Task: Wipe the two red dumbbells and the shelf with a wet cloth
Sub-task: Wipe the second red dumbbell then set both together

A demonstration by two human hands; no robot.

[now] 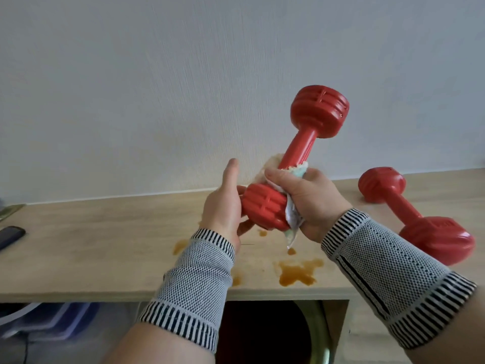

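Above the pale wooden shelf point(105, 245), the left hand point(225, 203) cups the lower head of a ribbed red plastic dumbbell point(301, 151), held tilted; the right hand point(307, 200) clamps a damp pale cloth point(292, 219) around its handle. The second red dumbbell point(417, 216) lies at right (moulded lettering unreadable). Brown spills point(299, 271) stain the shelf; a dark device point(10, 236) rests at left.

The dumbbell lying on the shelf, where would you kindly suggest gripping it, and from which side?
Grip the dumbbell by its narrow handle, coming from above. It lies flat on the shelf, the bar raised between two bulky heads, so fingers can probably curl round there.
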